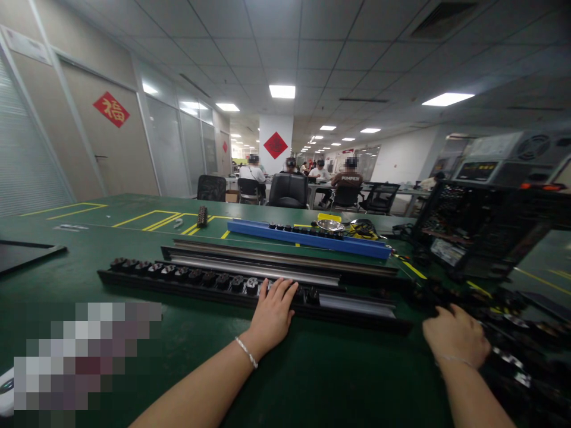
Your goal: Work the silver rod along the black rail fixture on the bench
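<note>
A long black power strip rail (187, 280) with a row of socket modules lies across the green table (134, 238). My left hand (272, 312) rests on the rail with its fingers stretched flat over the modules, holding nothing. My right hand (455, 339) is at the right, its fingers curled down into a pile of dark socket parts (521, 333); what they grip is hidden. Behind the rail lie more metal and black rails (276, 261).
A blue rail (307, 236) with sockets lies farther back, beside a metal bowl (330, 224). An open computer case (482, 229) stands at the right. A pixelated patch covers the lower left. Several people sit at desks in the background, beyond black chairs.
</note>
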`<state>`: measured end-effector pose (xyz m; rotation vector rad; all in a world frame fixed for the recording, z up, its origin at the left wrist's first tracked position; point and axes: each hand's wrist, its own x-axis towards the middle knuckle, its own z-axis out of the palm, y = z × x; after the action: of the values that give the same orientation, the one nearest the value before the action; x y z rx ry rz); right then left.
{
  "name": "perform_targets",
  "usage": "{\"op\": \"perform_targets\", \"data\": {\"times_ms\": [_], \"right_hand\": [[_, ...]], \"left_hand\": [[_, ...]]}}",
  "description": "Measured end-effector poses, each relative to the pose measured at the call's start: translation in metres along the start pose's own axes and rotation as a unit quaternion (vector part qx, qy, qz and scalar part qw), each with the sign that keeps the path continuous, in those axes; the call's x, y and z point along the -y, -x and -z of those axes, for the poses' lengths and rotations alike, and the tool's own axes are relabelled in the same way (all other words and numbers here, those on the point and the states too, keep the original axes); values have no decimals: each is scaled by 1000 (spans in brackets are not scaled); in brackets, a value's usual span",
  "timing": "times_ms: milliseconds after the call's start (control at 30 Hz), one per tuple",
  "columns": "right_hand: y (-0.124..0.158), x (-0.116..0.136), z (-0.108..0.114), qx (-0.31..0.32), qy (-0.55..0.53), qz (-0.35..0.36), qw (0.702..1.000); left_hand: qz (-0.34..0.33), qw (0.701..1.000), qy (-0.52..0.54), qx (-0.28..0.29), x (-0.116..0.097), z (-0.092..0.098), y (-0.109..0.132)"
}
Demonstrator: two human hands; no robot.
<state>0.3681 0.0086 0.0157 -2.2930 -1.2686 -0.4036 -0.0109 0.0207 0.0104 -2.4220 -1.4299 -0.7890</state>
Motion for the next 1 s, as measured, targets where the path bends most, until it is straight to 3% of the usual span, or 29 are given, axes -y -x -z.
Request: {"op": "perform_targets", "data": {"times_ms": [100,200,367,467,567,667,1000], "right_hand": [[3,19,6,-55,-16,21,998],[11,46,9,-69,-33,105,991],[49,107,6,15,-145,299,943],[78,147,2,80,-192,335,919],[97,177,1,118,-180,331,919],[101,192,3,117,-175,263,942],[101,194,4,100,-196,227,949]], "left_hand": [[4,1000,10,-2,-1,1,0],[10,1000,13,-5,-2,1,0],[11,1000,21,-9,-4,2,-1],[15,999,24,-15,-5,2,-1],[15,999,24,-18,-5,1,-1],[14,999,23,-16,-5,0,-2],[11,999,25,-19,-4,1,-1]]}}
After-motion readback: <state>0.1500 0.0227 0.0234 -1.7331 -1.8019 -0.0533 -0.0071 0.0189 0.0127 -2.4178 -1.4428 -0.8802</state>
